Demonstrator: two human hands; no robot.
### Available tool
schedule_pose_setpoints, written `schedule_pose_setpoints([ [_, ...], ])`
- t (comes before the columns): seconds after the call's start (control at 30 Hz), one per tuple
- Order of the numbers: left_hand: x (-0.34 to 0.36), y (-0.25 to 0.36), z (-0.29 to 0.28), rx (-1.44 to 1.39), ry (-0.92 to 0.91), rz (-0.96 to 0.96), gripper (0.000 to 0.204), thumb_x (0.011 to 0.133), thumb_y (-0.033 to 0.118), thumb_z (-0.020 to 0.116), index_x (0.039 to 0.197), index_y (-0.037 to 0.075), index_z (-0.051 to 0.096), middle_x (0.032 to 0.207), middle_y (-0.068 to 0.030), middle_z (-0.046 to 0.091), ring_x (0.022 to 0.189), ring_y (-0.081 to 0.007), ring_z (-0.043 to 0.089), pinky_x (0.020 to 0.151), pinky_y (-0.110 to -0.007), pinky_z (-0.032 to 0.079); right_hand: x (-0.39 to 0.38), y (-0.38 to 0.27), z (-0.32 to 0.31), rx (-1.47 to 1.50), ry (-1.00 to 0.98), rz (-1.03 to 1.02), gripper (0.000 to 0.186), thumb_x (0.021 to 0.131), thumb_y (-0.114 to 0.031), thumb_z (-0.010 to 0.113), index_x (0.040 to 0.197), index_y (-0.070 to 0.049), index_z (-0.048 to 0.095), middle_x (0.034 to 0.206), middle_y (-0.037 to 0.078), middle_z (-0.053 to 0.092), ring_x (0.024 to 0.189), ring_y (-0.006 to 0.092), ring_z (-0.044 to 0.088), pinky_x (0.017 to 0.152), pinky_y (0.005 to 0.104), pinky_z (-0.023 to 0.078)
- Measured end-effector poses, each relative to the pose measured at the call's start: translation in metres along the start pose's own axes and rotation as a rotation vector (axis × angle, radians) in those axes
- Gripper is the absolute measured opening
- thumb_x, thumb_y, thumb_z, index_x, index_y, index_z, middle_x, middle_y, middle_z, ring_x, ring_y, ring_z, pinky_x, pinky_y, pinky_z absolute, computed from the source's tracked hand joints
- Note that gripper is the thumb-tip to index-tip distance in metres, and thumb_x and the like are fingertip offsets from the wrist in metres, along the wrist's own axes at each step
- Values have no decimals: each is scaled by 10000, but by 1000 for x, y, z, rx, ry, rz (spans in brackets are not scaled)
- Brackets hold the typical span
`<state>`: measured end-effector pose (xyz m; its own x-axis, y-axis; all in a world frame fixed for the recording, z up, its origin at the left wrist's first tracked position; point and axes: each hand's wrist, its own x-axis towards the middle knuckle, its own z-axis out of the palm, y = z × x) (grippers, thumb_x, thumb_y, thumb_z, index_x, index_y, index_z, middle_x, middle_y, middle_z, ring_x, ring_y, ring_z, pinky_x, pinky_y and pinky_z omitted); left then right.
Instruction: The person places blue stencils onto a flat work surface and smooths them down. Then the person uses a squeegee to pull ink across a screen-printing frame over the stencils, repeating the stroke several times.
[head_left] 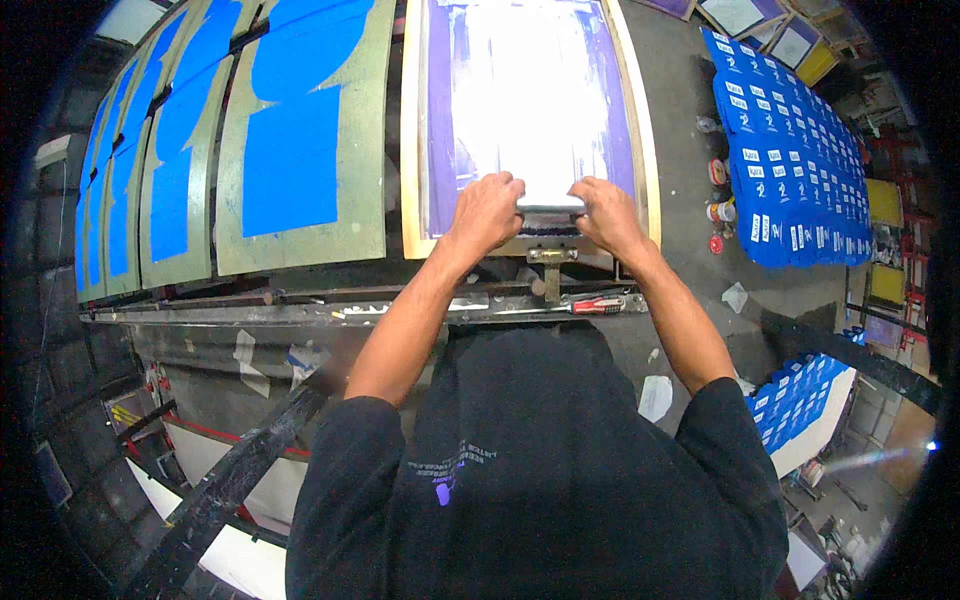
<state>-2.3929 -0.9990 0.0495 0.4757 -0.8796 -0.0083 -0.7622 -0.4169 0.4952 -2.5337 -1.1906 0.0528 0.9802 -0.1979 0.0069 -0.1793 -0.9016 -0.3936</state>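
A wooden-framed printing screen with a purple border lies straight ahead, its mesh glaring white. At the near end of the screen, a dark bar that looks like a squeegee spans between my hands. My left hand is closed round its left end, fingers curled at the top. Likewise, my right hand is closed on the right end. Glare and the hands hide much of the bar, and I cannot tell how hard it presses on the mesh. Just below the frame's near edge sits a metal clamp.
Boards carrying blue cut fabric pieces stretch away to the left. A red-handled screwdriver lies on the ledge before me. To the right are printed blue fabric, small tubs and more blue fabric.
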Motion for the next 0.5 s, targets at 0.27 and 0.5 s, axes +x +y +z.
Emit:
schedule_pose_setpoints([
  [0.27, -19, 15, 20, -5, 200, -94, 218, 663, 46, 689, 878, 61, 722, 867, -113, 666, 929, -330, 645, 744, -468, 445, -17, -7, 13, -20, 102, 36, 274, 650, -32, 677, 916, -82, 714, 825, 129, 677, 802, 344, 670, 716, 451, 541],
  [0.5, 15, 16, -31, -49, 203, -88, 232, 687, 3, 618, 884, 40, 734, 861, -157, 702, 876, -332, 666, 735, -483, 429, 14, -7, -34, 128, 34, 132, 282, 695, -93, 741, 975, -73, 714, 872, 150, 711, 851, 338, 695, 738, 434, 541],
])
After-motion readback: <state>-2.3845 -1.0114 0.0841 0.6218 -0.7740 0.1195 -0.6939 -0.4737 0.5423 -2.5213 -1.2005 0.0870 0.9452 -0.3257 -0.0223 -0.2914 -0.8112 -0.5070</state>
